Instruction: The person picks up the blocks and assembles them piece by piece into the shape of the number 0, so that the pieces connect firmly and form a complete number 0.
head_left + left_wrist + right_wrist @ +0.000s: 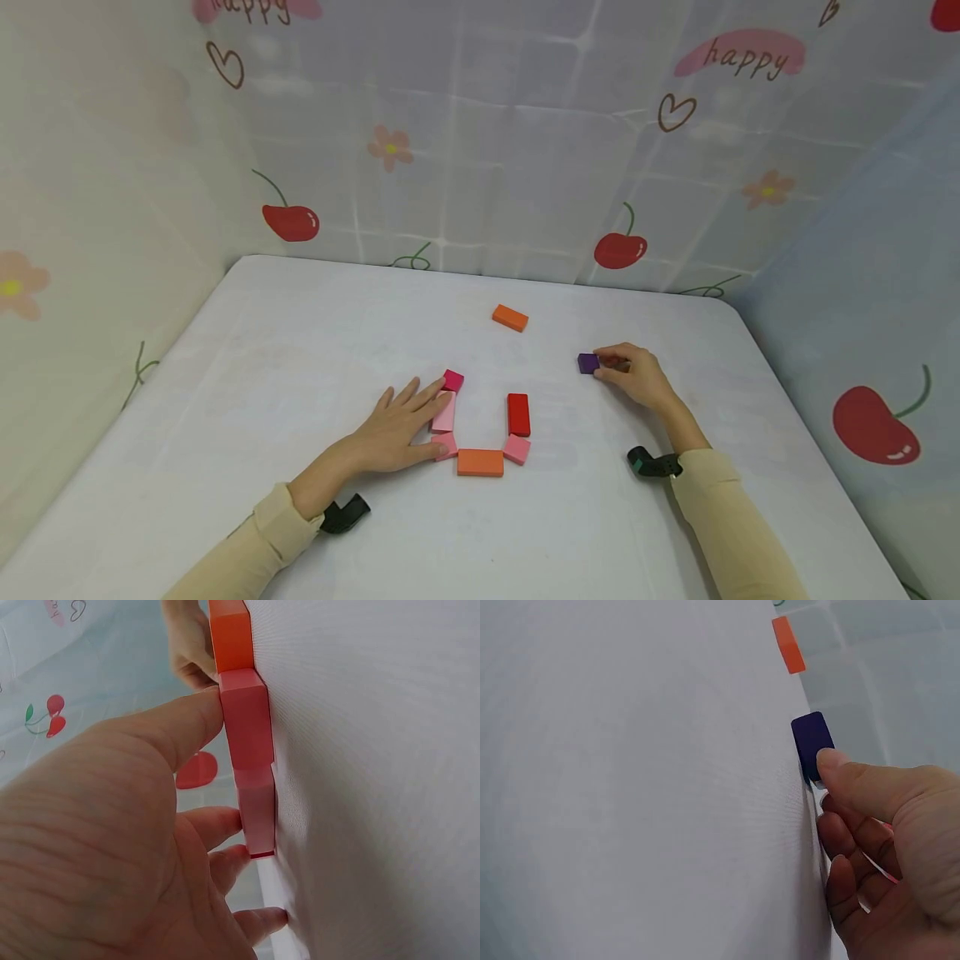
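Note:
My left hand (393, 432) lies with fingers spread along the left side of a block outline. Its thumb touches a pink block (247, 724), and other fingertips touch the light pink block (445, 414) beyond. A magenta block (453, 380) sits at that row's far end, by the fingertips. Over on the right, my right hand (641, 379) pinches a purple block (811, 739) between thumb and fingers, at the table surface. Something red shows between those fingers; its kind cannot be told.
An orange block (480, 463) forms the outline's near side. At its right end stand a pink block (517, 449) and a red block (518, 414). Another orange block (510, 317) lies alone farther back on the white table (300, 333). Printed curtains (510, 167) surround the table.

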The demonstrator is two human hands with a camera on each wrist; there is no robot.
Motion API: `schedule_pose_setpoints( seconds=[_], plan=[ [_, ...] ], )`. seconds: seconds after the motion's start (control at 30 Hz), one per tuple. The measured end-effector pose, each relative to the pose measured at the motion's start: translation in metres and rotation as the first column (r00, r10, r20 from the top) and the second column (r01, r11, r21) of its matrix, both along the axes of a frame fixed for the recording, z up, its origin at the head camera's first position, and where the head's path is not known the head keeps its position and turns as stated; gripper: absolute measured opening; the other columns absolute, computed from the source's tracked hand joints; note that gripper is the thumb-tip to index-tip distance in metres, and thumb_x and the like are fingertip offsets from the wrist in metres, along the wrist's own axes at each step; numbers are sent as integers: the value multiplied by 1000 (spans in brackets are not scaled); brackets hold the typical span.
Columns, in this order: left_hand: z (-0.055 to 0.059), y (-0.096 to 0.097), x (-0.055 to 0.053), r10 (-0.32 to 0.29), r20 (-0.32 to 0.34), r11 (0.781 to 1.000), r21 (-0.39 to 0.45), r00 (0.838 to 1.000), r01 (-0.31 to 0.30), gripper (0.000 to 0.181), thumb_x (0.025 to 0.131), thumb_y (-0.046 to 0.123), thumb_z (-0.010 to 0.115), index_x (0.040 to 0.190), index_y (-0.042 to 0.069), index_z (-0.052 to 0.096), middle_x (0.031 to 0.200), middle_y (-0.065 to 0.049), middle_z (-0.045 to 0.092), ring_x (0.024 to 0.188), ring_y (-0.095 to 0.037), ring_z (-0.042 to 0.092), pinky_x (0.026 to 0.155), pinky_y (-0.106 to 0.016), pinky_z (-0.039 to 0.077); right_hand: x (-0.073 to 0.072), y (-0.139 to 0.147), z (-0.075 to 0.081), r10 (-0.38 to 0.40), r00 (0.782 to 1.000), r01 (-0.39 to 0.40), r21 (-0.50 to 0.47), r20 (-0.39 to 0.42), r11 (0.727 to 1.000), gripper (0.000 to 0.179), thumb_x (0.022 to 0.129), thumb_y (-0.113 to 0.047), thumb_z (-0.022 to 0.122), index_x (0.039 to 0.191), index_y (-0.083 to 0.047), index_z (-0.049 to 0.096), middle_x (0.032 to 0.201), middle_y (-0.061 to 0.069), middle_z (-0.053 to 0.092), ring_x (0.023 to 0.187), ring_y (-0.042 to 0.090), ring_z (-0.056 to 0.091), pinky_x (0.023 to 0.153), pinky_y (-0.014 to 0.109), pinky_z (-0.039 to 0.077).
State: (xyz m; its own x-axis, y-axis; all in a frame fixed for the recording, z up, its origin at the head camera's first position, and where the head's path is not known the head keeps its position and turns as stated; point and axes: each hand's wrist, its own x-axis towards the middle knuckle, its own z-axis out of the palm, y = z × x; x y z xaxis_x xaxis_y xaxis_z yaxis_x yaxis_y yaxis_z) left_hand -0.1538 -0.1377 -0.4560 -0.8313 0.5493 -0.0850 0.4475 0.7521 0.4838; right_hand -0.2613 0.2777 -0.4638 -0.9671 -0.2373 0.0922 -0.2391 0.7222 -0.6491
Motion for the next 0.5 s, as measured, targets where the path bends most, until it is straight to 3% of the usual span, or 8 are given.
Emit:
schedule_pose_setpoints(
  seconds=[0.1,0.3,0.5],
  plan=[
    [0,0,0,1,1,1000,-1,1000,-1,77,92,50,58,155,16,29,165,-4,15,150,-42,9,114,-69,4,-1,-4,1,7,1000,-7,-5,-5,1000,38,89,-18,72,122,-1,66,111,18,68,99,28,63,84,33,52],
    [-1,-1,0,1,-7,1000,-7,1000,-1,78,92,51,58,155,15,29,165,-4,16,150,-42,9,114,-70,5,-4,-23,5,28,999,-28,-20,-17,999,38,88,-18,74,121,-2,66,110,18,69,99,29,64,88,46,52],
    [-2,-1,-1,4,-2,1000,-11,1000,-4,79,92,54,58,155,16,29,165,-3,15,150,-42,9,114,-69,4,-4,-47,8,43,999,-43,-7,-2,999,36,87,-17,74,121,-5,67,110,14,70,100,27,63,90,46,52]
  ],
)
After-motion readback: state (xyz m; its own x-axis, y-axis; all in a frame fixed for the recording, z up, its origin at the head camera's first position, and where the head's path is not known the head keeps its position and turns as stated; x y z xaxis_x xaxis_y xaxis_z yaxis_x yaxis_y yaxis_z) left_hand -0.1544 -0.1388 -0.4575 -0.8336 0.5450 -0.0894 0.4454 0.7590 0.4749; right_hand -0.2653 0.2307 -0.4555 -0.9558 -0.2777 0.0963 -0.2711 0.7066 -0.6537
